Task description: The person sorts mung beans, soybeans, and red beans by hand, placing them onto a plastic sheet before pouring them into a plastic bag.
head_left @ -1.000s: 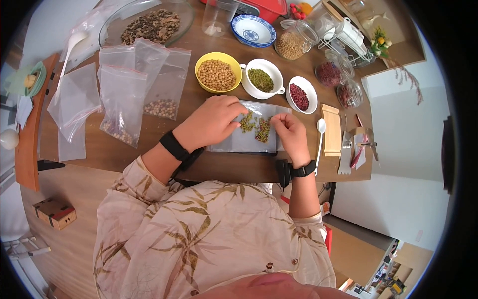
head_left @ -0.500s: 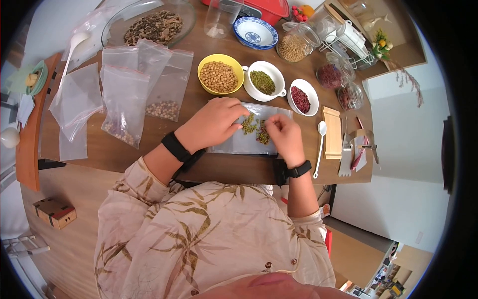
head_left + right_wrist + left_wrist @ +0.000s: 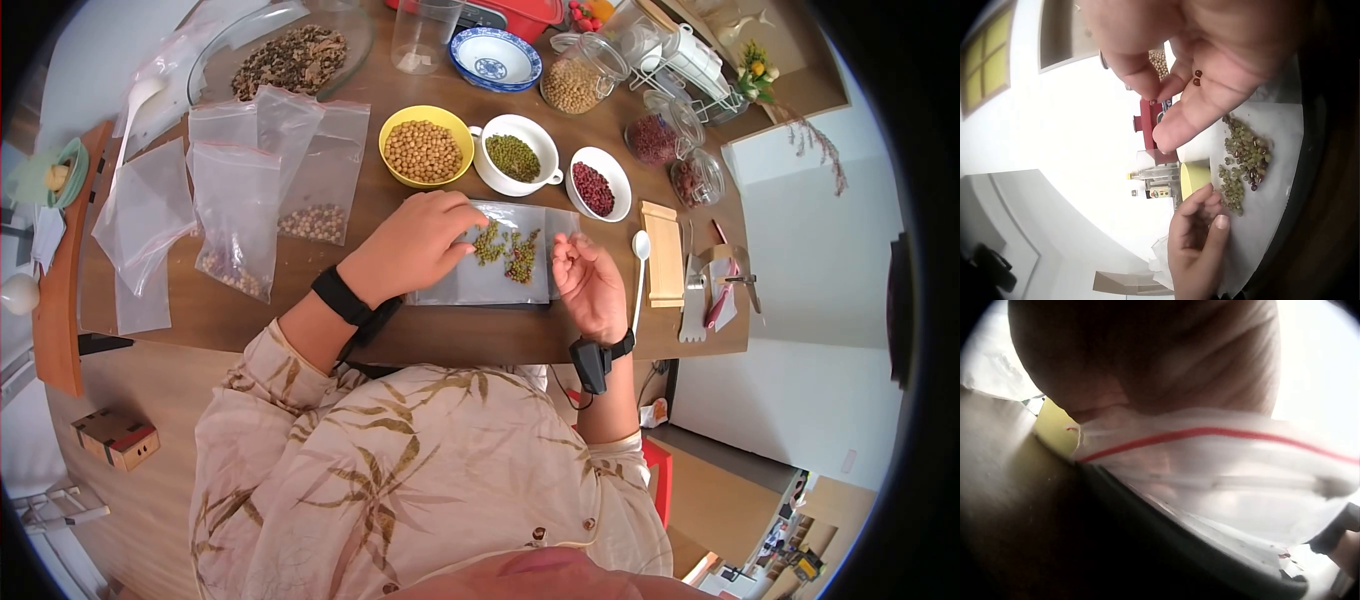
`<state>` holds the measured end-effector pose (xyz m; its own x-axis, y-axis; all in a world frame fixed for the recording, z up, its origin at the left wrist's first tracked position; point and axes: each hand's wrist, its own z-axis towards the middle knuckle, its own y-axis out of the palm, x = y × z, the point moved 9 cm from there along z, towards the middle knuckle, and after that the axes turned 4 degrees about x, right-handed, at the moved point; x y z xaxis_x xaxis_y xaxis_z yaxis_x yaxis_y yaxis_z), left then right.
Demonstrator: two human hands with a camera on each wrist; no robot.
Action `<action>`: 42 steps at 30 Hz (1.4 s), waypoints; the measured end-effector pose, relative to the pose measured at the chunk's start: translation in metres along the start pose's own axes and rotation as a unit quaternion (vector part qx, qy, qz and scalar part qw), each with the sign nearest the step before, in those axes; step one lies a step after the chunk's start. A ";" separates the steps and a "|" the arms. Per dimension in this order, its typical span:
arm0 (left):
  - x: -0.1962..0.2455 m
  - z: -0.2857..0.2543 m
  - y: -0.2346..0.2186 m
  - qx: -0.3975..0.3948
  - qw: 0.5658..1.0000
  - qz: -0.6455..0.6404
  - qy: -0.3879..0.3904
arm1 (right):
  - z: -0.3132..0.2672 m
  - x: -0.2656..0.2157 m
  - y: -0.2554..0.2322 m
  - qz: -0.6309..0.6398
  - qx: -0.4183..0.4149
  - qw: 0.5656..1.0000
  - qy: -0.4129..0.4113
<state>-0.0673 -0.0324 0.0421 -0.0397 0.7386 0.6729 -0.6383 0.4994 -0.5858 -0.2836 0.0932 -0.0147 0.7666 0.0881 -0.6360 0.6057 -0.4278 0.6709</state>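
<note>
A clear plastic bag lies flat in front of the person, bearing two small piles of beans: one green, the other green mixed with red. The left hand rests at the bag's left edge, fingers loosely bent and holding nothing. Beside the bag's right edge, the right hand is turned palm up. Its curled fingers hold a few red beans; two lie on a finger, another is at the fingertips. In the left wrist view, the palm covers part of a red-striped zip bag.
Behind the bag stand a yellow bowl of chickpeas, a white two-handled bowl of green beans and a white bowl of red beans. Zip bags lie left; a white spoon and wooden board lie right.
The right hand has drawn back from the mixed pile to the right and turned from palm down to palm up. The left hand stays at the bag's left side.
</note>
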 end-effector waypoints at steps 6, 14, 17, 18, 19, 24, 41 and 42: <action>0.000 0.000 -0.002 0.002 1.000 0.001 -0.001 | 0.007 -0.009 0.004 -0.088 -0.023 0.995 -0.044; 0.001 -0.001 -0.003 0.007 1.000 0.000 -0.008 | 0.003 -0.030 0.039 -0.689 0.144 0.675 -0.222; 0.000 -0.001 -0.001 0.004 1.000 -0.003 -0.007 | 0.007 -0.028 0.045 -0.710 0.152 0.654 -0.213; 0.001 -0.001 -0.001 0.006 1.000 -0.002 -0.007 | 0.009 -0.028 0.043 -0.710 0.152 0.654 -0.213; 0.001 -0.001 -0.002 0.008 1.000 0.000 -0.006 | 0.013 -0.027 0.038 -0.703 0.153 0.663 -0.205; 0.001 -0.001 -0.001 0.007 1.000 0.002 -0.005 | 0.020 -0.019 0.022 -0.673 0.134 0.705 -0.176; 0.002 0.000 -0.003 0.010 1.000 0.005 0.000 | 0.005 -0.019 0.044 -0.675 0.102 0.693 -0.234; 0.001 0.000 -0.002 0.008 1.000 0.005 0.000 | 0.006 -0.020 0.049 -0.676 0.100 0.692 -0.233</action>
<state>-0.0658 -0.0321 0.0439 -0.0460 0.7432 0.6675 -0.6508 0.4847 -0.5844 -0.2700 0.0654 0.0288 -0.6522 0.2493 -0.7158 0.6246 -0.3583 -0.6939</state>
